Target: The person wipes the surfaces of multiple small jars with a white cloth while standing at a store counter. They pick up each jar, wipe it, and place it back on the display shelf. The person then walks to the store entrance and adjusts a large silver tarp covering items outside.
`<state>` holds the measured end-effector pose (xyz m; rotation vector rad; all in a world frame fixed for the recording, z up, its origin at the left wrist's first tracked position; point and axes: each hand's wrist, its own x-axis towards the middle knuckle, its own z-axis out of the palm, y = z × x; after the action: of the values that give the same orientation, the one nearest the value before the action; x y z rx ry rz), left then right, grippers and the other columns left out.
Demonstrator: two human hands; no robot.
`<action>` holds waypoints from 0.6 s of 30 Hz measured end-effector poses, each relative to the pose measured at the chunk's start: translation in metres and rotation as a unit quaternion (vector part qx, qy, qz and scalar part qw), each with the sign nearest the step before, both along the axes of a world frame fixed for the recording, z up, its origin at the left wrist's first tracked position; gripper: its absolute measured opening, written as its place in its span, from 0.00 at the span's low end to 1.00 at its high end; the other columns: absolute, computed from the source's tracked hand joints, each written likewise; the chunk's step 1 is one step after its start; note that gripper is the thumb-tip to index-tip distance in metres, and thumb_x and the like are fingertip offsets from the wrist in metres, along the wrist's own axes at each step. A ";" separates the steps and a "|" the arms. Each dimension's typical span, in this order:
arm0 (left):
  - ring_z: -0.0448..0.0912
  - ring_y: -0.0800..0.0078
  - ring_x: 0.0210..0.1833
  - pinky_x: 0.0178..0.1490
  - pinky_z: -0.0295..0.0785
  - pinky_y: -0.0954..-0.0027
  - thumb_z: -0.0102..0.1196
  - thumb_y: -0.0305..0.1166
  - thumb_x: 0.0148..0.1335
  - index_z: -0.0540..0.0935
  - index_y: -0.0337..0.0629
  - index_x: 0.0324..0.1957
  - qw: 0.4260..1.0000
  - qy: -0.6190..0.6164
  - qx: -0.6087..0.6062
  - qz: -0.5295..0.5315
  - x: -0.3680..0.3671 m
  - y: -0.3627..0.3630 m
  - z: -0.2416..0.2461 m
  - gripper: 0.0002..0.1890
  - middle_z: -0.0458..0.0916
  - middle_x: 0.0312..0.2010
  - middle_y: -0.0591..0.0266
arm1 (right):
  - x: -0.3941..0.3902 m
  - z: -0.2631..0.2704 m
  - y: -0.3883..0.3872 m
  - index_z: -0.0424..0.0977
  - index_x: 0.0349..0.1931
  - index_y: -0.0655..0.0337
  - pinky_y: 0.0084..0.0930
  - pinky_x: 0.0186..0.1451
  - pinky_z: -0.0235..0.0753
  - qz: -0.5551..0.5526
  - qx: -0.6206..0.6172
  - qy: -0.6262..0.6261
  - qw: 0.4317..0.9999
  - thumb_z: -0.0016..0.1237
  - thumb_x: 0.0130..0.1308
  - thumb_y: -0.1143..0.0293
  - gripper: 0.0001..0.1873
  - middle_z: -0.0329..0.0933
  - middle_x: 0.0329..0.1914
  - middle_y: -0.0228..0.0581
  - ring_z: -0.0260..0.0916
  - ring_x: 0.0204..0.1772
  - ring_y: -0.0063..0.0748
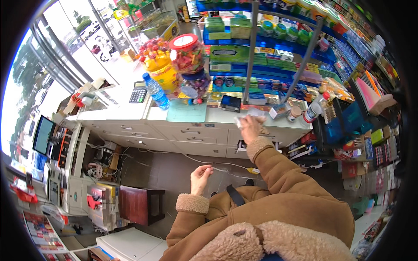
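My right hand [250, 130] is over the front edge of the white counter [156, 115], gripping a crumpled, whitish, translucent plastic bag [239, 122]. Something brownish shows beside my fingers; what it is cannot be made out. Below it, a drawer [242, 146] of the counter stands partly pulled out. My left hand [200, 178] hovers over the floor in front of my body, its fingers curled together with nothing visible in them. On the counter near my right hand are a small black box [231, 103], a white-and-blue carton [279, 110] and a lidded jar [294, 113].
A blue water bottle [156, 91], a calculator [138, 92] and candy jars [186, 55] stand on the counter's left part. Behind rises a blue shelf rack [233, 71] of packets. A white cable [209, 162] crosses the floor. A dark red wooden stool [141, 205] stands at left.
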<state>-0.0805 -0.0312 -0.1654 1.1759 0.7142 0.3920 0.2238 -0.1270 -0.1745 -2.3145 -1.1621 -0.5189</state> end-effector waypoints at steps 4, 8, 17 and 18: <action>0.84 0.72 0.44 0.51 0.80 0.72 0.57 0.27 0.70 0.82 0.30 0.51 0.999 0.046 0.000 0.002 -0.011 0.005 0.005 0.12 0.86 0.44 0.54 | -0.049 0.008 0.016 0.82 0.49 0.52 0.35 0.54 0.75 0.242 -0.128 0.162 0.948 0.55 0.57 0.79 0.19 0.78 0.43 0.39 0.75 0.50 0.44; 0.84 0.72 0.43 0.51 0.80 0.72 0.57 0.28 0.70 0.82 0.31 0.51 0.998 0.055 -0.004 0.021 -0.023 0.006 0.004 0.12 0.86 0.43 0.54 | -0.071 0.023 0.023 0.82 0.50 0.54 0.40 0.56 0.76 0.240 0.029 0.225 0.944 0.57 0.54 0.79 0.20 0.78 0.43 0.39 0.75 0.51 0.45; 0.84 0.73 0.43 0.51 0.80 0.73 0.57 0.29 0.71 0.82 0.32 0.51 0.996 0.079 -0.016 0.032 -0.038 0.006 -0.002 0.12 0.86 0.43 0.56 | -0.045 0.026 0.058 0.81 0.49 0.53 0.39 0.60 0.73 0.120 0.037 0.078 0.989 0.55 0.56 0.79 0.19 0.80 0.48 0.39 0.74 0.56 0.46; 0.84 0.73 0.43 0.51 0.80 0.73 0.57 0.29 0.70 0.82 0.32 0.51 0.997 0.077 -0.008 0.027 -0.037 0.006 -0.002 0.12 0.86 0.43 0.56 | -0.049 0.020 0.054 0.81 0.50 0.53 0.40 0.60 0.73 0.168 -0.038 0.140 0.975 0.53 0.57 0.80 0.20 0.81 0.48 0.40 0.75 0.56 0.48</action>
<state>-0.1173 -0.0252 -0.1674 1.1814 0.8829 0.3429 0.1746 -0.0733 -0.1547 -2.1020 -1.4081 -0.0232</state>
